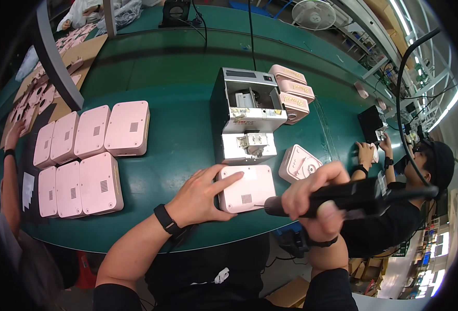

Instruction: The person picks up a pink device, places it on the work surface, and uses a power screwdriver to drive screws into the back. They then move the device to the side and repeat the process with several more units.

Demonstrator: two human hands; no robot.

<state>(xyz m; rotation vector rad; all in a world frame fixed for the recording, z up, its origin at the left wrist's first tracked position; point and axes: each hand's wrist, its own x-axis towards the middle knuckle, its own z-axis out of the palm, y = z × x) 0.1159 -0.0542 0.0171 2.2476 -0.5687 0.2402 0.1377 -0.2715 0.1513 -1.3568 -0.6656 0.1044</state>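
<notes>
- While the left part of the surface (179, 122) carries seven pink casings (91, 137) in two rows, vent sides up, their status, finished or waiting, cannot be determined.
- Left grip (200, 193): fingers spread, not wrapped around anything; it bears on the left end of the work casing, with the index finger across the top face and the thumb at the near left corner.
- Work casing (247, 189): flat, vent side up, close to the middle of the surface's near edge, in front of a silver-and-black bench unit (255, 127). Judged to be partway through fastening; the count of screws set or remaining is not readable.
- Three upright casings (295, 98) stand behind a single casing (296, 160), right of the bench unit; stage unclear.
- Right grip (306, 186): fingers and thumb closed around a black power driver (353, 198). The bit points left at the work casing's near right corner; contact cannot be confirmed. Fastening there is judged incomplete.
</notes>
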